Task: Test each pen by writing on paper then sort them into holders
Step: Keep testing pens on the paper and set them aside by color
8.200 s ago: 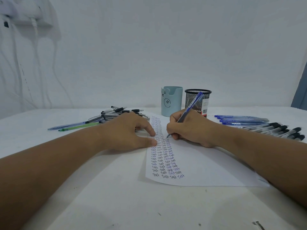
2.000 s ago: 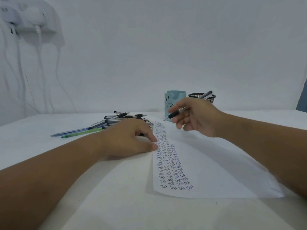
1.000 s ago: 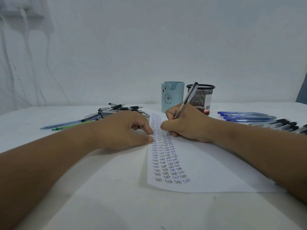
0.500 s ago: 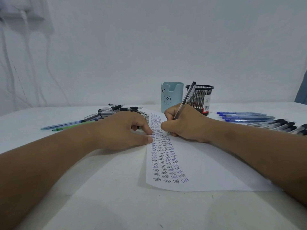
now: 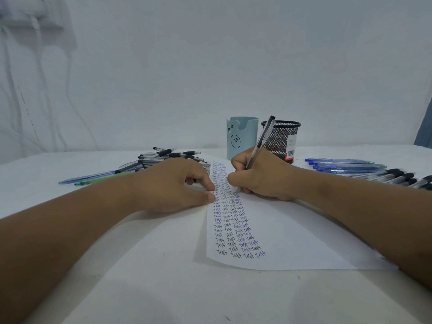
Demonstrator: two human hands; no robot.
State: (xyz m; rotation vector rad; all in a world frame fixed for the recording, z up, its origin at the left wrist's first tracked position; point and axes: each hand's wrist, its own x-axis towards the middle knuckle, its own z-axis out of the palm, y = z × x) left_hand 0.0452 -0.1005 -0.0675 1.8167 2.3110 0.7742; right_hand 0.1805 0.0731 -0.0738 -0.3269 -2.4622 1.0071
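The right hand (image 5: pixel 261 176) grips a black pen (image 5: pixel 260 141), tip down on the paper (image 5: pixel 292 235), while the left hand (image 5: pixel 177 185) pins its edge with fingertip and thumb. Rows of "Test" fill one column. An untested pile (image 5: pixel 163 157) waits left; sorted pens (image 5: pixel 374 170) lie right. I see no pens in either the blue holder (image 5: pixel 240 136) or the mesh holder (image 5: pixel 284 140). Bare table lies nearer.

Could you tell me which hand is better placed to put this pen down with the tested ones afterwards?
Right hand: it grips the pen, beside the tested pens. Left hand pins the paper.
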